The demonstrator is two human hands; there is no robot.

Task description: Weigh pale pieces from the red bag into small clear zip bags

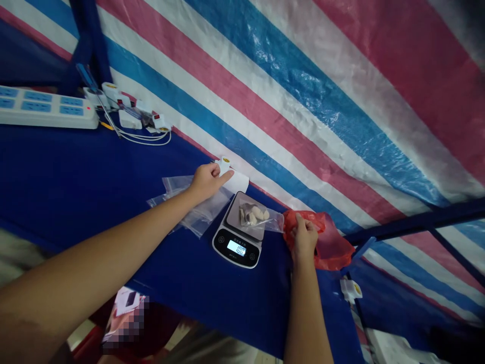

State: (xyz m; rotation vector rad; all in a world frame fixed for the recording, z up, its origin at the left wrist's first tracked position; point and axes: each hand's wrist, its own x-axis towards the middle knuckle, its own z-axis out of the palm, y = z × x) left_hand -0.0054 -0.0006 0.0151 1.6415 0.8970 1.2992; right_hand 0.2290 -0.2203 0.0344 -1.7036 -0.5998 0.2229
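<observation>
Left hand (209, 182): fingers loosely extended, at a small white tag (224, 164) and a white paper slip (237, 182); any grip cannot be told.
Right hand (304, 236): fingers curled, pinching a red plastic bag (333, 247).
Filled bag: a clear plastic bag (252, 215) of pale lumps and a dark piece, lying on the scale (237, 255), its end overhanging the edge towards the red bag.
Scale display: lit, apparently 100; decimal point unclear.
Loose bags: crumpled clear bags (191, 210), under the left wrist, seemingly unfilled.
Surroundings: blue tabletop (113, 187), striped tarpaulin (341, 106), power strip (45, 108), white plugs (131, 119).
</observation>
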